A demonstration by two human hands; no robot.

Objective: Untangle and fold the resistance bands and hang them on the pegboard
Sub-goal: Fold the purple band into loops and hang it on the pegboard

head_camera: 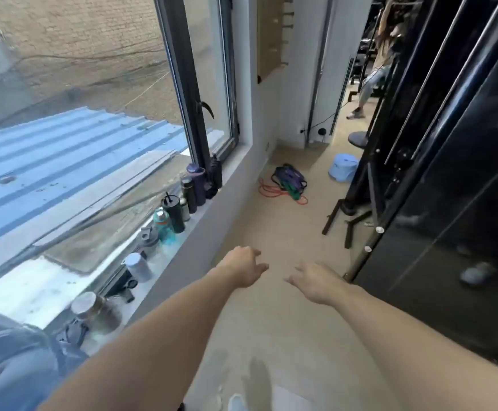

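A tangled heap of resistance bands (289,181) in purple, black, green and orange lies on the beige floor ahead, below the window wall. A wooden pegboard (270,37) with short pegs hangs on the white wall above and beyond the heap. My left hand (243,266) and my right hand (316,281) reach forward over the floor, well short of the bands. Both hands hold nothing and their fingers are loosely spread.
Several bottles and tumblers (179,203) line the window sill (200,221) on the left. A black gym machine frame (437,173) runs along the right. A light blue tub (343,167) and a round stool (358,140) stand past the bands. A person (375,69) stands far back.
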